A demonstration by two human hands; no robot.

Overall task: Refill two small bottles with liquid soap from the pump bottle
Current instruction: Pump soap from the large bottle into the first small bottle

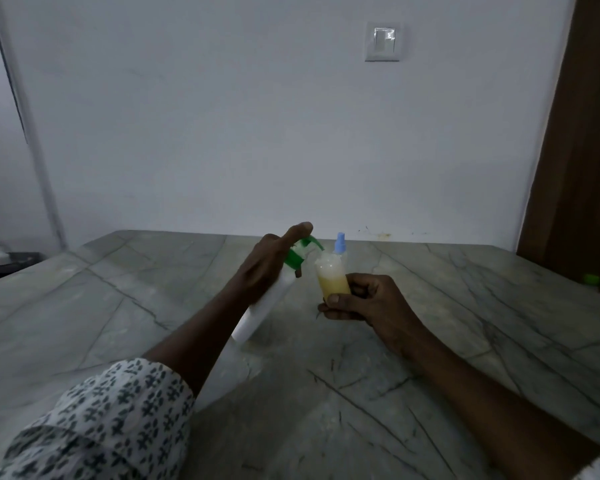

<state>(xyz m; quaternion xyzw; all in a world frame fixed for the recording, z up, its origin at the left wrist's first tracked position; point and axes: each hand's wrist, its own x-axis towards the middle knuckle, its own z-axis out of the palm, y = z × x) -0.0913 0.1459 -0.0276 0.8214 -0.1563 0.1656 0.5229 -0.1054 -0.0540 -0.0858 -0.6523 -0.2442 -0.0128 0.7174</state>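
Observation:
My left hand (269,266) grips a white pump bottle (264,313) with a green pump head (300,252), tilted to the right, one finger resting on top of the pump. The green nozzle points at the open mouth of a small clear bottle (331,277) that holds yellowish soap. My right hand (364,299) holds that small bottle upright by its lower part, above the table. Just behind it stands a second small bottle with a blue spray cap (340,244).
The grey marble table (153,306) runs back to a white wall with a light switch (383,41). A small green cap (591,279) lies at the table's right edge by a brown wooden door (582,150). Dark objects sit far left.

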